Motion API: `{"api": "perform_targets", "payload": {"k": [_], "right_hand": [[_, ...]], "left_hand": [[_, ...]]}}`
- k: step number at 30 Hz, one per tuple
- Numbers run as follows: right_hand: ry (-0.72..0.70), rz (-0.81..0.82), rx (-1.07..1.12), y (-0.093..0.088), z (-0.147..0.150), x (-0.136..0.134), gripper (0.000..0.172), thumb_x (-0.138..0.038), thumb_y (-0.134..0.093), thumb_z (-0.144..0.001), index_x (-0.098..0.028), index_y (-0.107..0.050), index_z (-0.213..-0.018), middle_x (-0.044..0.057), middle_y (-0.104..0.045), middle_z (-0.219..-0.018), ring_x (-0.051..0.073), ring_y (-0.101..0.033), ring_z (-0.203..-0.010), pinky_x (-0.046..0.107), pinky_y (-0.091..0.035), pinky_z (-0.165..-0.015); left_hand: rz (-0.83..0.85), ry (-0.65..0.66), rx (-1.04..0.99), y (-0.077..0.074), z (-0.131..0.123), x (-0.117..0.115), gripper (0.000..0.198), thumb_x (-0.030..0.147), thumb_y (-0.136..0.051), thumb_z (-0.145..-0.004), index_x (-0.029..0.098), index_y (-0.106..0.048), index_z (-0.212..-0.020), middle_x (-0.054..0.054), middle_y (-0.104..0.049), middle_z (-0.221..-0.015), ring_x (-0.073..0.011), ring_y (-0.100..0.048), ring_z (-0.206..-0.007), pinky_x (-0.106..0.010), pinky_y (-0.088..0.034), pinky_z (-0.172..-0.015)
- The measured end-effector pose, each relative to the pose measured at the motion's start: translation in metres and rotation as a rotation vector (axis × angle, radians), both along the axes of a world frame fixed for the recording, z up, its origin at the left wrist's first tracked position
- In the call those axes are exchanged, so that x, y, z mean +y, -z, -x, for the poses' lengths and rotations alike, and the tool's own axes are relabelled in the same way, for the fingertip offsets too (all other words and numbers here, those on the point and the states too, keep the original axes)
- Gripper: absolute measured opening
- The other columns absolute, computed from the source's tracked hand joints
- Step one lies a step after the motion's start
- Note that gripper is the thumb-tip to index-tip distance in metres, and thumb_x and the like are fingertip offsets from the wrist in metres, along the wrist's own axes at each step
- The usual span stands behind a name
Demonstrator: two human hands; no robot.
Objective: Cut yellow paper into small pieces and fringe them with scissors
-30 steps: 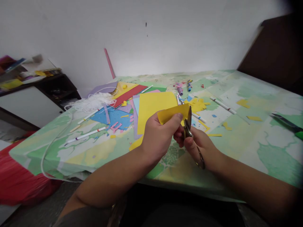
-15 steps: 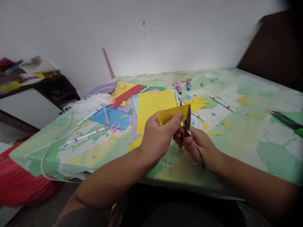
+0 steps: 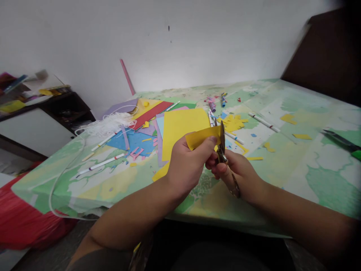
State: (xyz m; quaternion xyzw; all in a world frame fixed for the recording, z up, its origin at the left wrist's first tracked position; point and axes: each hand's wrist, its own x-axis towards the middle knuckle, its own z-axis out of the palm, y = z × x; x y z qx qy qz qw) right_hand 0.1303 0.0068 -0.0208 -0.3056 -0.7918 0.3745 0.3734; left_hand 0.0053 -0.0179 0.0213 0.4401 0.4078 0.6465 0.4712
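My left hand [image 3: 188,163] pinches a piece of yellow paper [image 3: 202,137] between thumb and fingers, above the front part of the table. My right hand [image 3: 239,169] is closed around the handles of a pair of metal scissors [image 3: 222,145]. The scissor blades point up and away from me at the right edge of the held paper, with one blade in front of it. Behind my hands lies a larger yellow sheet [image 3: 183,126] on other coloured sheets. Yellow cut scraps [image 3: 232,123] are scattered to its right.
The patterned tablecloth [image 3: 296,180] carries several markers [image 3: 263,122], a tangle of white string [image 3: 108,124], a blue sheet [image 3: 132,141] and a red strip [image 3: 152,114]. A green-handled cutter [image 3: 342,141] lies at the right. A cabinet [image 3: 42,128] stands left; a wall rises behind.
The scissor blades have swung to a more upright, edge-on angle at the paper's right end. My left hand keeps its hold on the paper; the view has shifted slightly.
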Motion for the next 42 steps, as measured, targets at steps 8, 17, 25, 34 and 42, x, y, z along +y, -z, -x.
{"api": "perform_targets", "payload": {"k": [8,17,25,34,42], "right_hand": [[0.038,0.060,-0.059,-0.004,0.000,0.000,0.053,-0.071,-0.039,-0.072,-0.018,-0.046,-0.073,0.003,-0.052,-0.067,0.013,-0.046,-0.058,0.028,-0.038,-0.050],[-0.003,0.024,-0.037,-0.006,0.000,-0.003,0.063,-0.078,-0.028,-0.069,-0.018,-0.045,-0.076,0.003,-0.049,-0.068,0.013,-0.043,-0.058,0.030,-0.038,-0.052],[-0.005,-0.003,-0.044,-0.003,-0.001,0.000,0.062,-0.076,-0.028,-0.072,-0.017,-0.046,-0.079,0.004,-0.051,-0.069,0.014,-0.045,-0.059,0.030,-0.039,-0.052],[-0.008,0.033,-0.074,-0.006,-0.002,-0.001,0.060,-0.076,-0.030,-0.070,-0.018,-0.046,-0.072,0.001,-0.047,-0.062,0.013,-0.043,-0.056,0.028,-0.036,-0.050],[-0.062,0.283,0.211,0.012,-0.009,0.013,0.063,-0.073,-0.024,-0.075,-0.016,-0.051,-0.081,0.002,-0.051,-0.068,0.013,-0.050,-0.055,0.030,-0.044,-0.054]], "left_hand": [[0.006,-0.025,0.016,-0.001,-0.001,-0.001,0.023,0.027,-0.060,-0.071,0.016,-0.051,-0.053,0.005,-0.049,-0.043,-0.0048,-0.044,-0.036,-0.017,-0.036,-0.036],[-0.018,-0.034,0.003,-0.004,0.001,0.000,0.022,0.025,-0.058,-0.072,0.016,-0.050,-0.054,0.006,-0.048,-0.041,-0.0047,-0.044,-0.034,-0.017,-0.035,-0.035],[-0.007,-0.044,-0.004,-0.005,0.001,-0.001,0.021,0.028,-0.059,-0.071,0.016,-0.051,-0.054,0.006,-0.049,-0.042,-0.0048,-0.044,-0.034,-0.017,-0.035,-0.035],[-0.058,-0.120,-0.111,-0.004,0.005,0.005,0.015,0.026,-0.062,-0.068,0.016,-0.052,-0.063,0.006,-0.048,-0.048,-0.0053,-0.045,-0.042,-0.018,-0.039,-0.041],[0.003,-0.099,-0.184,-0.001,0.007,0.012,0.020,0.023,-0.067,-0.064,0.014,-0.056,-0.079,0.002,-0.058,-0.067,-0.0086,-0.057,-0.053,-0.020,-0.047,-0.047]]}}
